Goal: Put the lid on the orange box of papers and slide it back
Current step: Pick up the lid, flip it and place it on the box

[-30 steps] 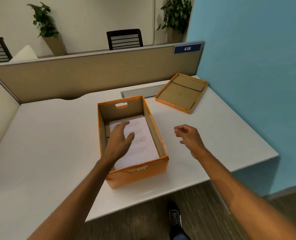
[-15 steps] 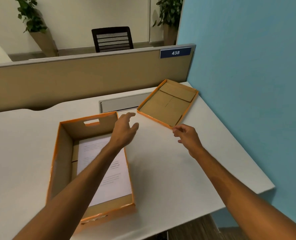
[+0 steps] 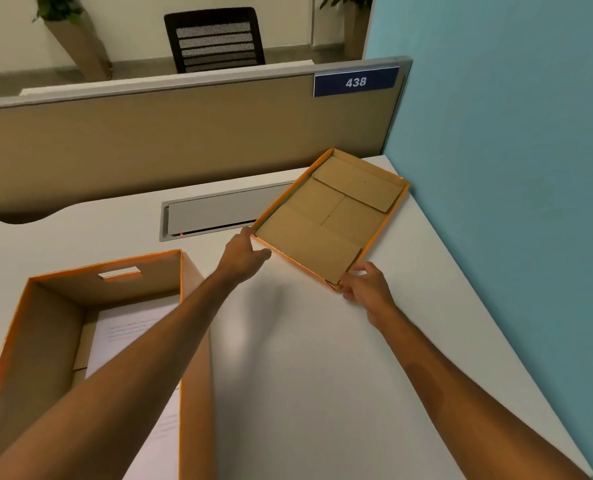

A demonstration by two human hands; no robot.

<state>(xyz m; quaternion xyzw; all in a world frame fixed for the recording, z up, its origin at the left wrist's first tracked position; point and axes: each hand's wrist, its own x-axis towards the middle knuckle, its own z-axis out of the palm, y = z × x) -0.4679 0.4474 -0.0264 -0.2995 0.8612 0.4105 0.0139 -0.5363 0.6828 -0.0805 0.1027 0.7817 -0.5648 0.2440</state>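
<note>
- Lid (image 3: 329, 220) lies upside down at the desk's (image 3: 323, 358) far right corner, by the blue wall; long axis runs diagonally away to the right.
- Right hand (image 3: 366, 289) pinches its near corner; left hand (image 3: 245, 251), fingers loosely spread, touches the left corner.
- Box (image 3: 189, 341), open with papers (image 3: 128, 327) inside, sits near-left.
- Lid: orange rim, brown cardboard inside.

Both hands at the upturned lid (image 3: 326, 233) on the desk (image 3: 323, 358), open orange box (image 3: 194, 358) left.
</note>
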